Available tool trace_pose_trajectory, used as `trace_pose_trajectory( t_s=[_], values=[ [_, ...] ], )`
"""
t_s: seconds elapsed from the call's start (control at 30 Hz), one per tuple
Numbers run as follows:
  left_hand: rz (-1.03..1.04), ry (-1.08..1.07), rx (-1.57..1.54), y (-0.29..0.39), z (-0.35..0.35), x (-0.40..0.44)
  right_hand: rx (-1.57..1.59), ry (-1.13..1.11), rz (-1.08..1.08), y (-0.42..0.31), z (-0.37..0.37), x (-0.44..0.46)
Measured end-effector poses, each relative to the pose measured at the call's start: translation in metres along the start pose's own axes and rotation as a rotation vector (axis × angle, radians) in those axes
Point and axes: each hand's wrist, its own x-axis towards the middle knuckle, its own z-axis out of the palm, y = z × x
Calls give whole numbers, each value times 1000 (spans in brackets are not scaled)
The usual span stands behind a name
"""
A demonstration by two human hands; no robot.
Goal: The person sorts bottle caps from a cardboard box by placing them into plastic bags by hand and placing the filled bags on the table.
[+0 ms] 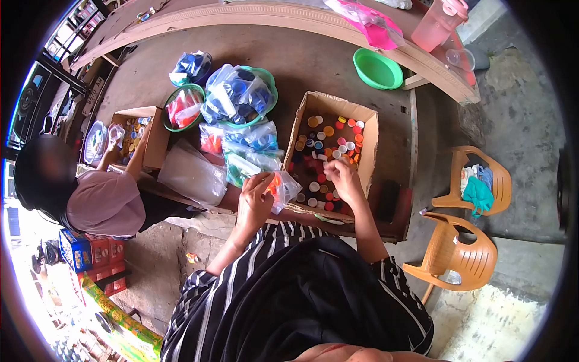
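Black cloth [301,289] and a striped sleeve [395,289] fill the foreground as a person works at a brown surface [313,54]. The left hand [252,202] pinches a clear plastic bag [286,189] with orange caps inside, its fingers pressed together just beside the near left corner of a cardboard box [368,142]. The right hand [343,180] is over that box, fingers curled inward; whether they grip a cap cannot be told. Loose caps [329,130] in orange, red, white and blue lie scattered across the bottom of the box. Filled bags [256,142] rest beyond the left hand, near a green basin [272,88] heaped with bags of blue items. Clear plastic sheets [192,175] lie flat nearby. At far left, a co-worker [105,202] reaches into another carton [158,136]. At right, 2 orange plastic chairs [455,253] stand on the floor.
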Motion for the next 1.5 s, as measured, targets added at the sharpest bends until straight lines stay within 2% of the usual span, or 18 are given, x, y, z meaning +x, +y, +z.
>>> trace_pose_trajectory(
  t_s=[0.07, 0.1, 0.17, 0.2, 0.27, 0.3, 0.33, 0.47, 0.57, 0.8, 0.93, 1.03, 1.07, 1.17, 1.27, 1.37, 1.47, 1.5],
  values=[
    [7, 6, 4, 1, 0, 1, -217, -84, 28, 52, 12, -14],
    [26, 15, 0, 5, -3, 2, -303, -211, 176, 54, 14, -21],
    [63, 34, -9, 19, -14, 2, -430, -279, 212, 74, 28, -38],
    [138, 65, 24, 22, -18, 1, -509, -258, 202, 74, 31, -44],
    [126, -1, 51, 20, -15, 2, -667, -220, 180, 74, 42, -54],
    [122, -32, 67, 17, -12, 2, -676, -243, 199, 75, 44, -54],
    [14, -104, -28, 8, -7, 0, -684, -262, 215, 76, 46, -52],
    [68, -12, -40, 6, -9, 1, -646, -255, 212, 81, 46, -44],
    [30, -44, -26, 3, -14, 6, -384, -231, 240, 91, 43, -42],
    [52, -61, 9, 0, -20, 4, 609, -171, 376, 54, 31, -38],
    [90, -72, 9, -3, -24, 6, 927, -132, 442, 34, 34, -38],
    [143, -80, -12, -12, -25, 5, 955, -99, 444, 22, 37, -35],
    [157, -85, -24, -14, -24, 6, 1074, -68, 458, 17, 40, -34],
    [190, -103, -58, -11, -28, 10, 923, -72, 464, 5, 37, -32],
    [258, -105, -58, -4, -34, 18, 870, -83, 247, -16, 35, -32],
    [313, -164, -110, -1, -34, 28, 1080, -79, 291, -8, 45, -30],
    [429, -203, -100, -6, -23, 35, -376, 153, 74, 60, 73, -47],
    [463, -216, -104, -5, -21, 40, -246, 143, 119, 44, 65, -46]
  ],
)
